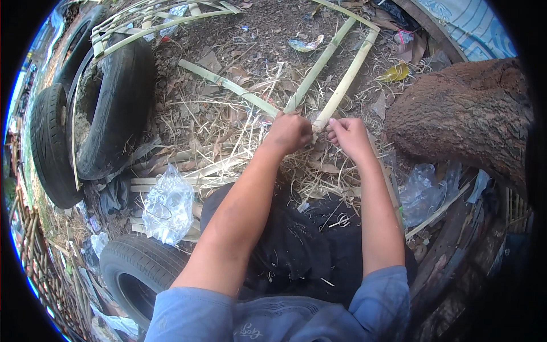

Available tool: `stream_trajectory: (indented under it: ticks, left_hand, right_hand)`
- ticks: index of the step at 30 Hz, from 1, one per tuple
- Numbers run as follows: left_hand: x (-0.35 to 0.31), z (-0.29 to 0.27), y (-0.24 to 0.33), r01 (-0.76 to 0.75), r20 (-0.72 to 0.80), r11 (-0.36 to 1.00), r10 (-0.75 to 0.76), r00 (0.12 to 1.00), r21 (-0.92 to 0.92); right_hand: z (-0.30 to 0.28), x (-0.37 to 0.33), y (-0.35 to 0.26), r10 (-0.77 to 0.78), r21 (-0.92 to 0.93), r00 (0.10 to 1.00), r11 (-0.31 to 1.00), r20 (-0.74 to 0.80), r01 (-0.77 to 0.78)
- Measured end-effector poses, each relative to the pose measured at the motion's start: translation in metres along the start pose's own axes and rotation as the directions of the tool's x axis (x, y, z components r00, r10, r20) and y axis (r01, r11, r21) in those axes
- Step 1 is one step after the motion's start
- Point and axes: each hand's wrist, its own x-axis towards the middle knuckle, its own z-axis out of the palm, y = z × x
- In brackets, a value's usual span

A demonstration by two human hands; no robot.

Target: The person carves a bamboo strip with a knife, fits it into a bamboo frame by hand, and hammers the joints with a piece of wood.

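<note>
Clasping the near end of the middle strip point(319, 68), the left hand point(290, 132) was closed in a fist in the head view, its grip set where the near end of the left strip point(228, 86) came in as well. The right hand point(348, 137) lay just to the right with curled fingers, beside the near end of the paler right strip point(348, 80); whether its grip held anything could not be told. The three strips fanned out from around the hands: the left one ran far and left, and the other two ran far and right to a cross strip point(339, 9) at their far ends.

Thin shavings point(325, 171) littered the ground below and around the hands, and some lay on the dark trousers point(302, 251). On the left stood a large tyre point(128, 102), with a frame of strips point(139, 38) at its far side; another tyre point(151, 259) lay nearer, close to a crumpled clear plastic bag point(169, 205). On the right were a thick tree trunk point(461, 108), a yellow leaf point(395, 73) beyond the right hand and more clear plastic point(421, 194) on the trunk's near side.
</note>
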Motion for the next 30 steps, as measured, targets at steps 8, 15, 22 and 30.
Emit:
stream_trajectory:
  ticks: [8, 15, 22, 30]
  left_hand:
    - [0.002, 0.001, 0.000, 0.036, -0.003, 0.996, -0.036, 0.999, -0.077]
    - [0.001, 0.001, -0.002, 0.059, -0.030, 0.994, -0.062, 0.998, -0.090]
    - [0.001, 0.001, -0.005, 0.060, 0.013, 0.988, -0.059, 0.998, -0.139]
    - [0.001, 0.003, -0.006, -0.045, -0.101, 0.996, 0.036, 0.994, -0.083]
  right_hand:
    - [0.029, 0.000, 0.021, 0.013, -0.110, 1.000, 0.994, 0.010, -0.012]
    - [0.033, 0.003, 0.023, 0.133, 0.127, 0.985, 0.981, 0.107, -0.146]
    - [0.034, 0.003, 0.023, 0.183, 0.296, 0.968, 0.928, 0.172, -0.228]
    - [0.036, 0.000, 0.020, 0.151, 0.270, 0.982, 0.946, 0.115, -0.177]
